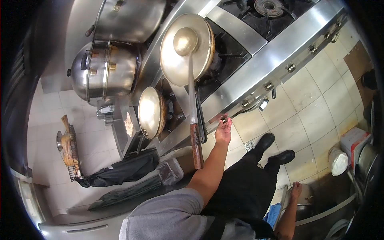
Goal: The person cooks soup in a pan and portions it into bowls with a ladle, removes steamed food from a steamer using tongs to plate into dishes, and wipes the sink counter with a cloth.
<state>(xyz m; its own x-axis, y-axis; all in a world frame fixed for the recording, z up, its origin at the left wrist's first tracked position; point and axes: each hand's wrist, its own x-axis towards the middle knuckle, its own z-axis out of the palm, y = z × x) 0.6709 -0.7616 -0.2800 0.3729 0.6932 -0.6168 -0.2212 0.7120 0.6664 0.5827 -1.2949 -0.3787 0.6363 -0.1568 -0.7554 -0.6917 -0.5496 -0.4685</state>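
Observation:
My left hand reaches to the stove's front edge, its fingers curled around a stove knob in line with the other knobs. Just beside it lies the wooden handle of a long metal ladle, whose bowl rests in a large pan on a burner. A smaller pan sits on the neighbouring burner. My right hand hangs low at my side, small in view, its fingers curled in with nothing visible in them. A metal pot is near it.
Large steel pots stand behind the stove. More knobs line its front. A floor drain lies in the tiled floor. At right are a box and a white bag. A wire rack is at far left.

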